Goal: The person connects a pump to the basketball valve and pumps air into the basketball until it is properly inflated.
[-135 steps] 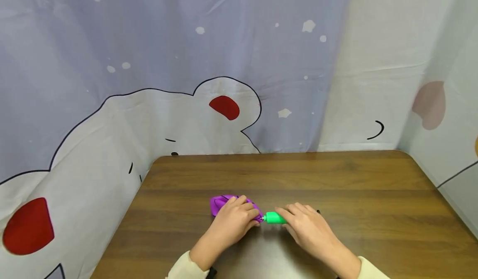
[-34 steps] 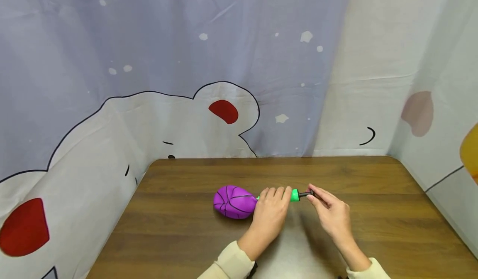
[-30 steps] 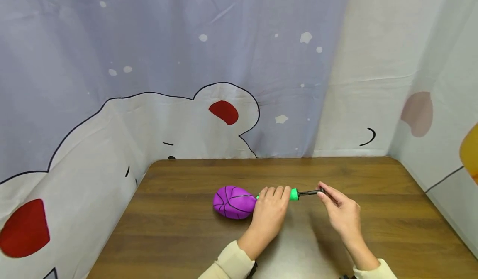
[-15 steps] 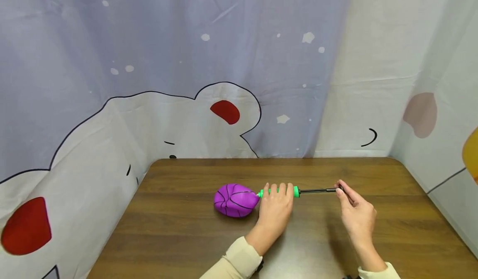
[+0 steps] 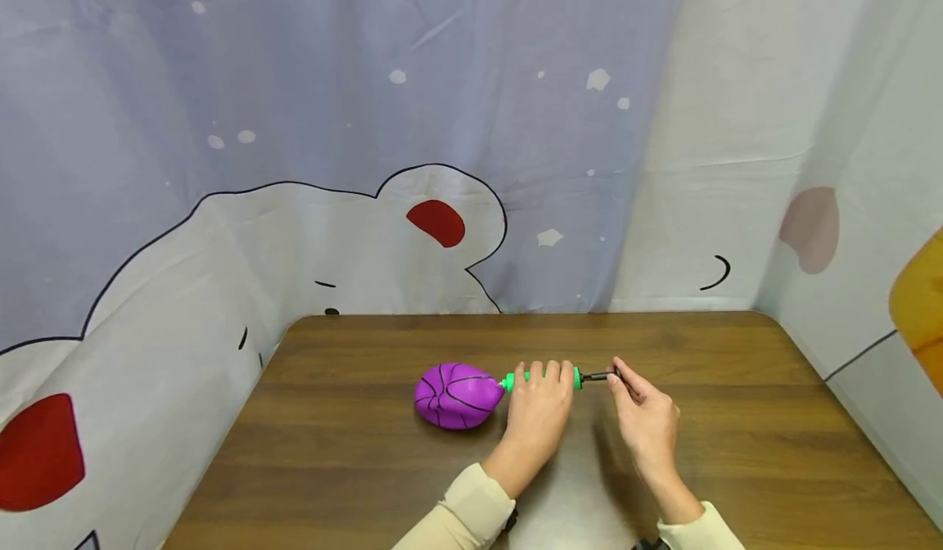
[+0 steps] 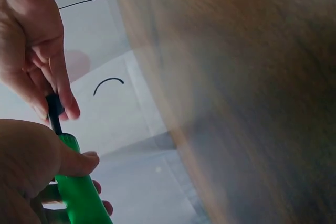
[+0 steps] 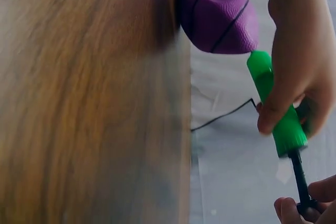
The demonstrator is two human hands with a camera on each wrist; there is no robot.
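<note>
A purple ball (image 5: pixel 457 396) with black lines, dented and part-inflated, lies on the wooden table. From its right side a green hand pump (image 5: pixel 577 378) extends, joined to the ball by a thin needle. My left hand (image 5: pixel 540 411) grips the pump's green barrel, fingers curled over it. My right hand (image 5: pixel 648 419) pinches the end of the black plunger rod (image 5: pixel 595 376), which is drawn partway out. In the right wrist view the ball (image 7: pixel 220 18) shows a creased, grainy surface near the barrel (image 7: pixel 289 129). The left wrist view shows the left thumb along the barrel (image 6: pixel 84 203).
The wooden table (image 5: pixel 354 484) spans the area in front, its back edge against a printed curtain (image 5: pixel 331 124). More curtain (image 5: pixel 832 321) hangs along the right side.
Earlier the ball was flat and folded under my left hand, with my right hand on the pump. Since then the ball has filled out. Lately my right hand drew the plunger out, then pushed it in partway.
</note>
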